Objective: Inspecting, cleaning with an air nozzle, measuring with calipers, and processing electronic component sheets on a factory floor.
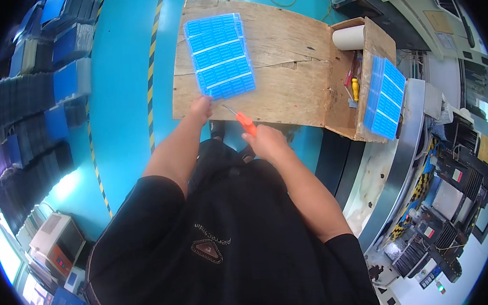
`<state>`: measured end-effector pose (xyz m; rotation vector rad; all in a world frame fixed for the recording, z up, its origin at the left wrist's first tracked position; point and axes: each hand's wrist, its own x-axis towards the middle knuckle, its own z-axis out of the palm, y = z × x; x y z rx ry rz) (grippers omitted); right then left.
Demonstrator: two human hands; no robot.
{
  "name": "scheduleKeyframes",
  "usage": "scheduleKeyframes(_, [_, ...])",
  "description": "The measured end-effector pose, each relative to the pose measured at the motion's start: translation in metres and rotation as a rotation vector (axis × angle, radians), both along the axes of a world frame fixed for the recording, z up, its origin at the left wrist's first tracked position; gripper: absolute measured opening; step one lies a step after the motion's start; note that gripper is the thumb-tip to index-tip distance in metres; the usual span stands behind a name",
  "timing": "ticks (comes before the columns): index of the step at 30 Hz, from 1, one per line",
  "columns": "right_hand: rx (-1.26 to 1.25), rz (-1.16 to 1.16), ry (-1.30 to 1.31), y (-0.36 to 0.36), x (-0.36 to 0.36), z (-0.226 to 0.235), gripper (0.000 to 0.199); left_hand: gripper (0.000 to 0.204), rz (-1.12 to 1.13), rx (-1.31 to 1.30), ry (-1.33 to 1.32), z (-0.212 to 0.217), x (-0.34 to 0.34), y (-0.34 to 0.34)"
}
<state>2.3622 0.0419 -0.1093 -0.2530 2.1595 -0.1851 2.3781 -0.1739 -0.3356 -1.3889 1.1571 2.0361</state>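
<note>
A clear-edged sheet point(221, 59) with blue grid panels and white stripes lies on a wooden board; a second one seems to sit under it, its edge showing at the upper right. My left hand point(200, 109) pinches the sheet's near left corner, fingers closed. In my right hand point(268, 143) is a screwdriver-like tool point(246, 122) with an orange handle and a thin metal shaft. Its tip is just off the sheet's near edge, pointing up and left; the exact tip shape is too small to tell.
The wooden board point(282, 44) joins an open wooden box point(338, 99) holding a white roll point(349, 38), a yellow-handled tool point(355, 89) and red-handled tools. More blue sheets point(387, 99) lean at the box's right side. Machines stand right; blue-and-grey stacks point(72, 82) line the left.
</note>
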Motion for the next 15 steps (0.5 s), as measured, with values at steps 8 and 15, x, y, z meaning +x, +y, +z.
scheduleKeyframes(8, [0.016,-0.009,0.031,-0.0011,0.0009,-0.0111,0.048,0.008,0.023,0.023,0.001,0.0005,0.0024,-0.0010])
scheduleKeyframes(15, [-0.016,-0.002,0.001,-0.0006,0.0033,-0.0062,0.049,0.010,-0.006,0.013,0.019,-0.0052,-0.0031,0.0005])
